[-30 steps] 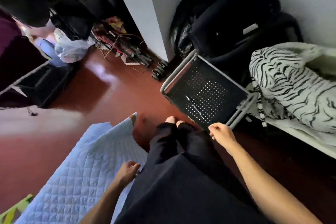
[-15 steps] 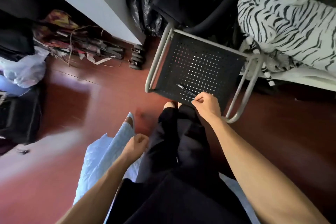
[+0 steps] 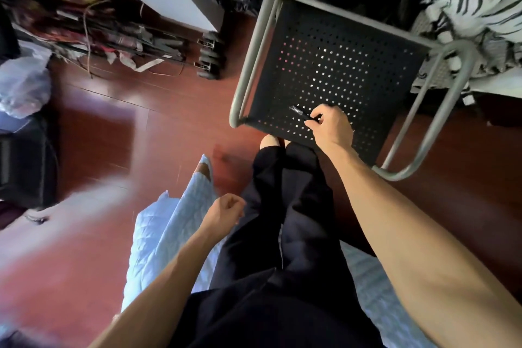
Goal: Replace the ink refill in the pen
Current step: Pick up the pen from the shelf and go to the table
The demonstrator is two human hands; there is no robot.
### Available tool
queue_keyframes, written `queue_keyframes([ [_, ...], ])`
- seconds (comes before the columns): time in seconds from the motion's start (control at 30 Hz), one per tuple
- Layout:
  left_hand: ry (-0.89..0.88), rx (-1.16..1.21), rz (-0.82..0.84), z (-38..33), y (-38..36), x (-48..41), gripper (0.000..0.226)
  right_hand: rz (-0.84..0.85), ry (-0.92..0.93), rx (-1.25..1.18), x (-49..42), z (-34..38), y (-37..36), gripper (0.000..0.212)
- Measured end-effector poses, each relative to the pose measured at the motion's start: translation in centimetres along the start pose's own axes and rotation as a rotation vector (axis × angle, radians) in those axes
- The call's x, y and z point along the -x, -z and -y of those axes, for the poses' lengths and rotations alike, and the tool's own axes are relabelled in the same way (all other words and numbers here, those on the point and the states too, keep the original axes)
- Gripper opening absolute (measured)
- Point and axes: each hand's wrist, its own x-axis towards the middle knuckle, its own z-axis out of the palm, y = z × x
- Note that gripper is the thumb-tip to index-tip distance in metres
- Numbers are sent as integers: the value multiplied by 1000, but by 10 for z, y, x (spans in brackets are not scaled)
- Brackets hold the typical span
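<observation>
My right hand (image 3: 333,127) pinches one end of the black pen (image 3: 300,112) lying on the chair seat (image 3: 339,70). My left hand (image 3: 224,213) is curled into a loose fist with nothing in it that I can see.

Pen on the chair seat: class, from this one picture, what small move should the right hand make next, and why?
Probably close the fingers and lift the pen off the seat. The right hand is at the pen's near end, which seems to lie flat on the seat, and the grip looks unfinished. The left hand hangs free, closed in a loose fist, ready to help unscrew it.
</observation>
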Motion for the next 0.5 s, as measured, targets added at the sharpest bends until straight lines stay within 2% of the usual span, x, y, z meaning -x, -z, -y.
queue_keyframes([
  [0.27,6,67,-50,-1,19,26,16,37,-30,-53,24,13,29,20],
  [0.5,-22,218,-157,-24,45,86,17,148,60,-217,90,27,94,18],
])
